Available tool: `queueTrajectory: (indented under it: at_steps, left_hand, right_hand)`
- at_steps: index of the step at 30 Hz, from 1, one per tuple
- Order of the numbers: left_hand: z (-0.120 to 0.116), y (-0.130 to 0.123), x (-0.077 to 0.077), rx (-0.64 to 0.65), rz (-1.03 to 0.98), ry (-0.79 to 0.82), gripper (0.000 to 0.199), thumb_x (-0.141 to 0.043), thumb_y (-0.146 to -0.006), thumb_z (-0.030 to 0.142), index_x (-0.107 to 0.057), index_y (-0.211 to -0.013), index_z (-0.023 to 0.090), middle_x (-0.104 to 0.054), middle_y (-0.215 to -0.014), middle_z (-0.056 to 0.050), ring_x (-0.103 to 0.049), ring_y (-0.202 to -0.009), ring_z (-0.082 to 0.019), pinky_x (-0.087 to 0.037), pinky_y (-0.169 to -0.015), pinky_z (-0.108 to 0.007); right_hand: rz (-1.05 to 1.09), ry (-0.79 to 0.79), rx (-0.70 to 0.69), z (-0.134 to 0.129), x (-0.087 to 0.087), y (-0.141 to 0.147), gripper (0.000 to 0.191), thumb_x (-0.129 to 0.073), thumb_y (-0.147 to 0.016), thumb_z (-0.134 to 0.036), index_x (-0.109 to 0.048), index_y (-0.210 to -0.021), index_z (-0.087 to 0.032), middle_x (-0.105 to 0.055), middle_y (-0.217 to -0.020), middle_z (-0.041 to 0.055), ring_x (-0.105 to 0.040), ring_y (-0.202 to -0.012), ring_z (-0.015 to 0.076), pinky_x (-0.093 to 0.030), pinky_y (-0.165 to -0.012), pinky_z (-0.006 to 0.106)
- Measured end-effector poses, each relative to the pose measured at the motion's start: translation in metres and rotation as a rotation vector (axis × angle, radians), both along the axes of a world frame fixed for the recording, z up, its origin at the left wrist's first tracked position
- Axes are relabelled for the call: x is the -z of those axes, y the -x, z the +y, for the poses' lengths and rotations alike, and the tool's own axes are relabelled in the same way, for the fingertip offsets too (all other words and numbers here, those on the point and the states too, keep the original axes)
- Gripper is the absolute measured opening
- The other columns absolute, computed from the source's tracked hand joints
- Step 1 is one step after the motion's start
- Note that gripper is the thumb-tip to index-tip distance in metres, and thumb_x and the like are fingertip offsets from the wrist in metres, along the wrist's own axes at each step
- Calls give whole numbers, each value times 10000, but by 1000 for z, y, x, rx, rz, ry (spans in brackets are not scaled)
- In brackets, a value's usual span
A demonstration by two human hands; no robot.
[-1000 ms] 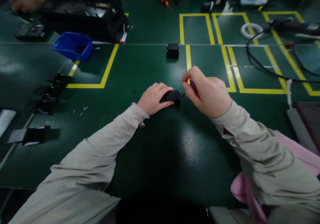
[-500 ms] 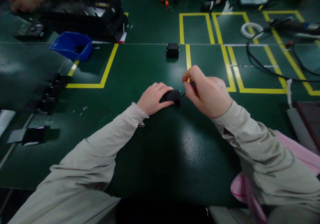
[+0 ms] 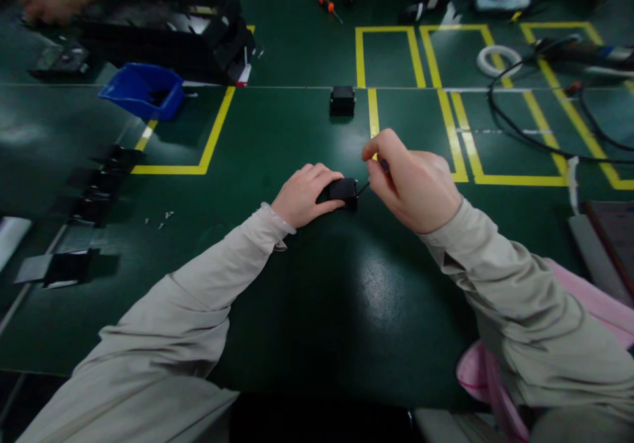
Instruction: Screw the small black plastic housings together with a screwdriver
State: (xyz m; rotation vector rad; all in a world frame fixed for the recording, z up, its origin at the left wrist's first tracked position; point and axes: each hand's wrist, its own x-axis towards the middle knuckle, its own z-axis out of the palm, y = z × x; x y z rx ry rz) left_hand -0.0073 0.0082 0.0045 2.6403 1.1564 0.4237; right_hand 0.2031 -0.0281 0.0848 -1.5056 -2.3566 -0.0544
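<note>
On the green table, my left hand [image 3: 306, 195] grips a small black block [image 3: 343, 190] between thumb and fingers. My right hand [image 3: 413, 182] is closed around a screwdriver [image 3: 363, 189], whose thin dark shaft reaches the block's right side; most of its handle is hidden in my fingers. Farther back stands a second black block [image 3: 342, 100], touched by neither hand. Several small screws [image 3: 166, 218] lie to the left of my left hand.
A blue bin [image 3: 143, 92] and a long black housing [image 3: 163, 34] sit at the back left, beside another person's hand [image 3: 47, 0]. An orange screwdriver [image 3: 325, 0] lies at the back. Right are a white tape roll [image 3: 498, 60] and a black cable [image 3: 515, 124].
My right hand has shifted very slightly at the screwdriver. My left hand and the block are where they were.
</note>
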Motion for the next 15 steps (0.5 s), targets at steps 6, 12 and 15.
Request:
queueTrajectory:
  at_steps: [6,12,15]
  left_hand:
    - [0,0,0,-4,-10,-8,447,-599,-917,478,-589,-1230,159,-606,-1126,-111,-541,-1006,-267,-446,-914,-403]
    - [0,0,-1,-5,-3,-3,454,-601,-918,476,-586,-1236,153,-606,-1132,-115,-549,-1021,-271,-450,-919,-407]
    - [0,0,-1,-6,-10,-3,442,-603,-916,471,-588,-1228,159,-604,-1126,-113,-547,-1019,-271,-446,-925,-408]
  right_hand:
    - [-71,21,39,-1,-3,0,339,-355,-969,-387,-623,-1020,-184,-608,-633,1,-530,-539,126,-309,-579,257]
    - [14,3,-4,0,-1,-1,313,-355,-960,-319,-591,-1108,-178,-624,-675,-6,-543,-563,118,-337,-595,254]
    - [-9,4,0,0,-1,-2,350,-355,-972,-410,-616,-1034,-185,-609,-641,-2,-531,-547,121,-323,-580,256]
